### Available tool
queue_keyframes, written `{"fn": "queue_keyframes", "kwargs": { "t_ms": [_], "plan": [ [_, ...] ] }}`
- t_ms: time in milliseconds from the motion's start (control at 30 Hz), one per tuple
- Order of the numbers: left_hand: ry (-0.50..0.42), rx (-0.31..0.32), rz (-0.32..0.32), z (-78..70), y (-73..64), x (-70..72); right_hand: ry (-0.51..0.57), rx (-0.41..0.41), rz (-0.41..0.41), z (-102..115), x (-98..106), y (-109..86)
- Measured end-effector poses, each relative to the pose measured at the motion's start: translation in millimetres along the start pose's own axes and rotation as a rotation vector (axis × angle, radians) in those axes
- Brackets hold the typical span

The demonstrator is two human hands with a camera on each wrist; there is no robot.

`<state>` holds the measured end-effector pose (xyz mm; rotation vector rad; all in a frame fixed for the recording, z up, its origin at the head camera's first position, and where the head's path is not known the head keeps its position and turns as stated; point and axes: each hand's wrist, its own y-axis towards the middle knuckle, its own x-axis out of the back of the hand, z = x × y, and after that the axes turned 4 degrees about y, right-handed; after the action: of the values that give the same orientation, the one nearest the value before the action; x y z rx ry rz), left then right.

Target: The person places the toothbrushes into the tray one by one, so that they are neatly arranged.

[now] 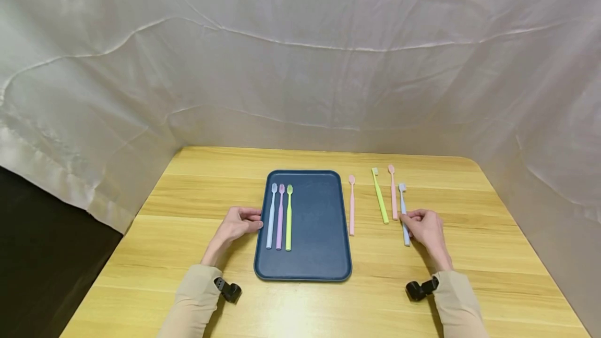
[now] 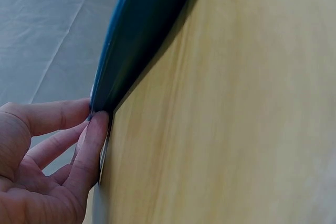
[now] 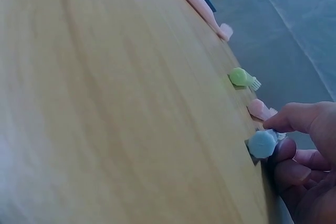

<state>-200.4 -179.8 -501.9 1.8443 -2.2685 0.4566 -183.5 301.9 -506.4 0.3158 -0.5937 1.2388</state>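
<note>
My left hand (image 1: 240, 223) holds the left rim of a dark blue tray (image 1: 310, 265), its thumb and fingertips at the edge in the left wrist view. On the tray's left half lie a light blue toothbrush (image 1: 271, 223), a purple toothbrush (image 1: 279, 223) and a green toothbrush (image 1: 288, 223), side by side with heads away from me. To the right of the tray, my right hand (image 1: 426, 228) pinches another blue toothbrush (image 1: 406, 236) by its handle. In the right wrist view, the blue handle's end (image 3: 261, 144) sits at the thumb and index finger, close to the tabletop.
Between tray and right hand lie a pink toothbrush (image 1: 351, 210), a tilted green toothbrush (image 1: 381, 200) and a second pink toothbrush (image 1: 393, 197), close beside the held one. Pale cloth (image 1: 328, 77) hangs behind and beside the wooden table (image 1: 188, 186).
</note>
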Motion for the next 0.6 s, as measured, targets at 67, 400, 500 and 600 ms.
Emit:
{"fn": "queue_keyframes", "kwargs": {
  "t_ms": [67, 400, 500, 600],
  "plan": [
    [0.007, 0.017, -0.002, 0.3, 1.0, -0.6, -0.004, 0.005, -0.006, -1.6, -0.4, 0.7],
    [0.023, 0.071, 0.000, 1.1, 3.9, -1.8, 0.000, 0.035, -0.043, -3.2, -1.2, -1.0],
    [0.025, 0.062, 0.008, 0.8, 3.2, -1.3, -0.007, 0.036, -0.049, -2.9, -1.1, -1.8],
    [0.018, 0.060, 0.011, 0.8, 3.0, -1.5, 0.001, 0.039, -0.058, -2.8, -1.0, -2.5]
  ]
}}
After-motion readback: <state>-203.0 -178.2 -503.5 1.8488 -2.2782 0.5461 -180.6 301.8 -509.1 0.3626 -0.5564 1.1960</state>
